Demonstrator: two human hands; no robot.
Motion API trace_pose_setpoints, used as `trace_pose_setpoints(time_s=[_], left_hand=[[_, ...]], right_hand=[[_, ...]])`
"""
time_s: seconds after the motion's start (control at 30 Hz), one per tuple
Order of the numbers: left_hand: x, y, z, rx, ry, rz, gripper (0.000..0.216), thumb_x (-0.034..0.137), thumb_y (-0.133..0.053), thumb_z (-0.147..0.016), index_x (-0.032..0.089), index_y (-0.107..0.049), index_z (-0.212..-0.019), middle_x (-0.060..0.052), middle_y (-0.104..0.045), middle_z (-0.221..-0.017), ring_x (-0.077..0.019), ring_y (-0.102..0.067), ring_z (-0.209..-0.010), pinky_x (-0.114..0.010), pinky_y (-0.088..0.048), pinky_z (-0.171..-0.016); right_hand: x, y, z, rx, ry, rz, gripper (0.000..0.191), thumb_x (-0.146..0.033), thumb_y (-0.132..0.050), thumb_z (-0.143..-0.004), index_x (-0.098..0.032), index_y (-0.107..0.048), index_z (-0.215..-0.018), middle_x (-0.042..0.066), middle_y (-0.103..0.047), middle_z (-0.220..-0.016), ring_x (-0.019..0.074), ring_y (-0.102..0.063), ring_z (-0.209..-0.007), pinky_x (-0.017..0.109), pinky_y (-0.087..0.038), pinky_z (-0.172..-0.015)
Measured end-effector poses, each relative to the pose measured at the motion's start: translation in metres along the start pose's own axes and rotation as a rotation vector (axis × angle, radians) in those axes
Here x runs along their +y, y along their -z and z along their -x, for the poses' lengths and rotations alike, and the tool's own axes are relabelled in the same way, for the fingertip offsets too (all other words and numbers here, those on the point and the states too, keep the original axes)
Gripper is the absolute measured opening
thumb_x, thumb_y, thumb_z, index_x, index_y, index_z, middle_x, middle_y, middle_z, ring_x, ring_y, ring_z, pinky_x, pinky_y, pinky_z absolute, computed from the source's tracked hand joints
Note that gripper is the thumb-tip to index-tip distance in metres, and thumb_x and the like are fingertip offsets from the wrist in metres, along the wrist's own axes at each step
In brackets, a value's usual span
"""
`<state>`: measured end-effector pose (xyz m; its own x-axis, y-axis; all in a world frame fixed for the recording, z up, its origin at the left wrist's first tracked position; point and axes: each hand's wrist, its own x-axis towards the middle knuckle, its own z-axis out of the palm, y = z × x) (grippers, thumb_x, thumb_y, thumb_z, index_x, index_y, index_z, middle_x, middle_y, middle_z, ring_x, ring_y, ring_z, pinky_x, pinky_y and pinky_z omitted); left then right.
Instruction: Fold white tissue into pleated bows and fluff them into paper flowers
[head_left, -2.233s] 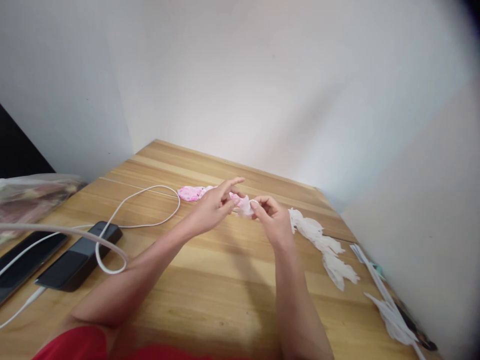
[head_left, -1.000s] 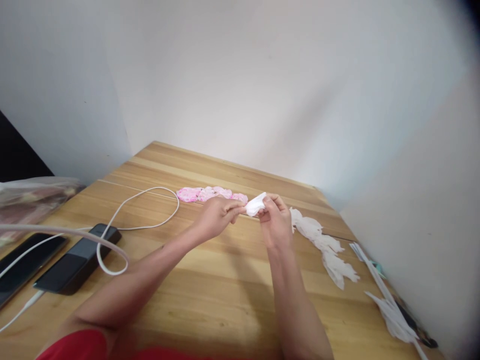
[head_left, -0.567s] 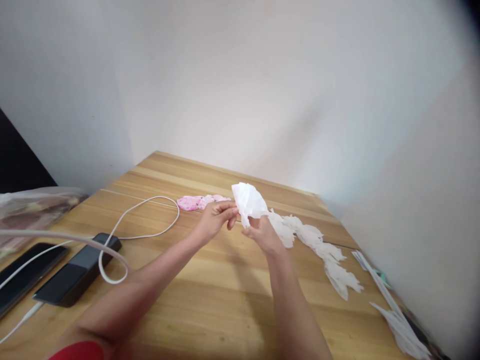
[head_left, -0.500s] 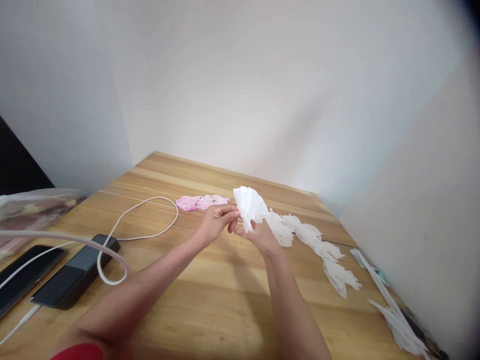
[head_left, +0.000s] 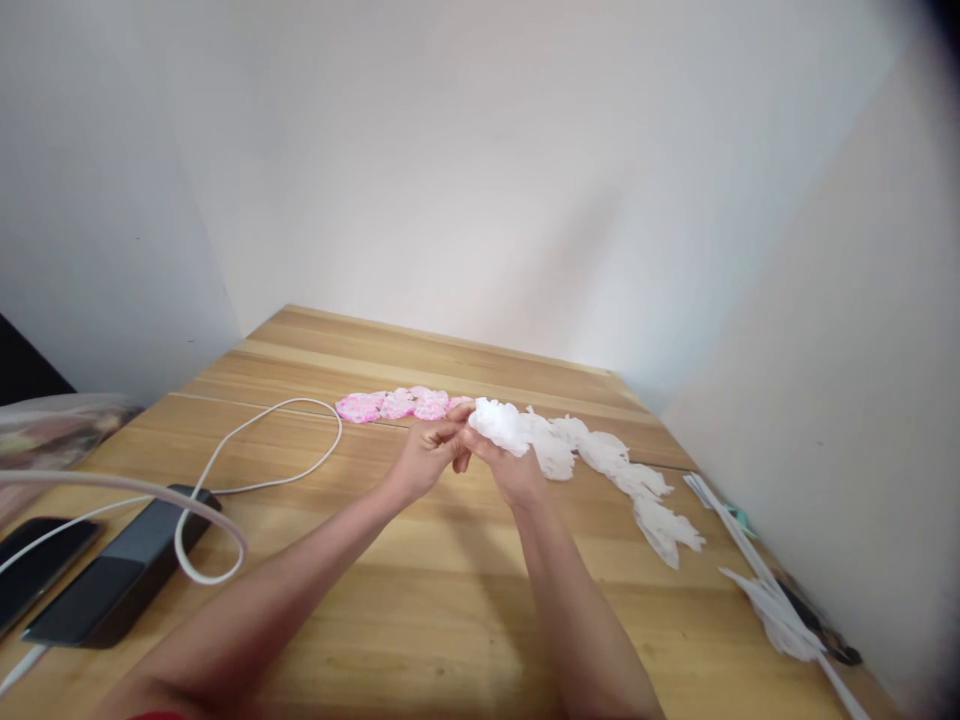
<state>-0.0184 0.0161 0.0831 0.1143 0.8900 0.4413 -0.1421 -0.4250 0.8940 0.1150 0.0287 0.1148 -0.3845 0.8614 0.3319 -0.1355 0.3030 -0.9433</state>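
Observation:
A ruffled white tissue paper flower (head_left: 499, 425) is gathered between my two hands above the middle of the wooden table (head_left: 420, 600). My left hand (head_left: 429, 447) pinches at its left side, its fingertips meeting those of the other hand. My right hand (head_left: 510, 468) is closed around the base of the flower from below and the right. The gathered base is hidden by my fingers. Behind my left hand lies a row of pink and white crumpled paper flowers (head_left: 397, 403). Several white crumpled paper pieces (head_left: 607, 455) trail off to the right.
At the left are a black power bank or charger box (head_left: 120, 575), a dark phone (head_left: 45, 560) and a looped white cable (head_left: 277, 485). A clear plastic bag (head_left: 52, 435) sits behind them. White strips (head_left: 772, 605) lie along the right edge, near the wall.
The white paper has gone from a spread fan to a tighter, ruffled bunch lower in my hands. My right hand has closed in around its base. The view has shifted slightly.

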Motion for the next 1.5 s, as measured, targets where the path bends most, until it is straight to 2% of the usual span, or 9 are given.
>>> trace_pose_setpoints(time_s=[0.1, 0.2, 0.3, 0.43, 0.63, 0.9, 1.2, 1.33, 1.5], left_hand=[[0.002, -0.002, 0.001, 0.000, 0.056, 0.082, 0.048, 0.053, -0.063, -0.079, 0.016, -0.055, -0.050, 0.001, -0.052, -0.047, -0.0115, -0.047, -0.054, -0.026, -0.038, -0.063], [0.003, -0.006, 0.003, 0.027, 0.163, 0.215, 0.042, 0.052, -0.066, -0.077, 0.015, -0.061, -0.058, 0.003, -0.052, -0.047, -0.0109, -0.047, -0.055, -0.026, -0.038, -0.067], [0.004, -0.011, 0.004, 0.034, 0.274, 0.374, 0.037, 0.049, -0.071, -0.074, 0.015, -0.062, -0.064, 0.004, -0.051, -0.044, -0.0096, -0.043, -0.051, -0.024, -0.034, -0.060], [0.006, -0.018, 0.005, 0.041, 0.379, 0.570, 0.036, 0.043, -0.077, -0.068, 0.015, -0.056, -0.059, 0.004, -0.050, -0.040, -0.0074, -0.040, -0.045, -0.024, -0.033, -0.057], [0.006, -0.024, 0.007, 0.026, 0.423, 0.719, 0.027, 0.037, -0.076, -0.071, 0.016, -0.060, -0.070, 0.007, -0.049, -0.039, -0.0056, -0.037, -0.041, -0.026, -0.037, -0.063], [0.011, -0.024, 0.010, 0.048, 0.368, 0.531, 0.033, 0.044, -0.075, -0.071, 0.015, -0.059, -0.071, 0.006, -0.051, -0.046, -0.0065, -0.041, -0.044, -0.023, -0.029, -0.053], [0.012, -0.021, 0.009, -0.025, 0.332, 0.341, 0.032, 0.046, -0.063, -0.082, 0.016, -0.059, -0.073, 0.004, -0.052, -0.053, -0.0088, -0.045, -0.053, -0.024, -0.037, -0.062], [0.015, -0.011, 0.005, 0.082, 0.131, -0.017, 0.037, 0.048, -0.053, -0.087, 0.016, -0.060, -0.070, -0.001, -0.059, -0.070, -0.0141, -0.053, -0.071, -0.027, -0.041, -0.072], [0.022, -0.003, 0.003, 0.131, -0.153, -0.410, 0.023, 0.036, -0.054, -0.090, 0.020, -0.070, -0.091, -0.007, -0.068, -0.098, -0.0208, -0.059, -0.096, -0.033, -0.041, -0.089]], right_hand=[[-0.007, -0.002, -0.001, -0.080, 0.016, -0.019, 0.024, -0.044, -0.070, -0.077, -0.022, -0.066, -0.087, -0.003, -0.065, -0.064, 0.0128, -0.056, -0.047, 0.030, -0.050, -0.053], [-0.010, -0.004, -0.001, -0.024, 0.027, -0.062, 0.027, -0.048, -0.072, -0.073, -0.022, -0.063, -0.072, 0.000, -0.067, -0.072, 0.0130, -0.058, -0.049, 0.030, -0.051, -0.050], [-0.010, -0.006, -0.001, 0.078, 0.021, -0.109, 0.029, -0.048, -0.075, -0.068, -0.022, -0.061, -0.067, 0.002, -0.067, -0.077, 0.0170, -0.063, -0.063, 0.028, -0.051, -0.049], [-0.008, -0.007, -0.002, 0.125, 0.106, -0.179, 0.025, -0.043, -0.075, -0.070, -0.022, -0.062, -0.070, 0.002, -0.066, -0.076, 0.0185, -0.065, -0.077, 0.030, -0.053, -0.064], [-0.006, -0.006, -0.003, 0.146, 0.145, -0.200, 0.024, -0.042, -0.075, -0.071, -0.023, -0.061, -0.071, -0.002, -0.059, -0.066, 0.0155, -0.061, -0.071, 0.033, -0.052, -0.073], [-0.011, -0.008, -0.002, 0.143, 0.060, -0.292, 0.031, -0.053, -0.066, -0.078, -0.024, -0.057, -0.073, -0.004, -0.050, -0.062, 0.0120, -0.054, -0.058, 0.035, -0.054, -0.073], [-0.007, -0.007, -0.006, 0.221, 0.074, -0.295, 0.033, -0.056, -0.057, -0.085, -0.024, -0.053, -0.076, -0.009, -0.044, -0.051, 0.0094, -0.048, -0.046, 0.031, -0.054, -0.069], [-0.008, -0.005, -0.007, 0.261, 0.115, -0.209, 0.035, -0.057, -0.053, -0.086, -0.024, -0.053, -0.073, -0.007, -0.047, -0.051, 0.0130, -0.056, -0.054, 0.033, -0.052, -0.074], [-0.001, -0.006, -0.008, 0.356, 0.177, -0.074, 0.035, -0.054, -0.051, -0.088, -0.023, -0.055, -0.073, -0.002, -0.062, -0.063, 0.0162, -0.063, -0.072, 0.033, -0.049, -0.082]])
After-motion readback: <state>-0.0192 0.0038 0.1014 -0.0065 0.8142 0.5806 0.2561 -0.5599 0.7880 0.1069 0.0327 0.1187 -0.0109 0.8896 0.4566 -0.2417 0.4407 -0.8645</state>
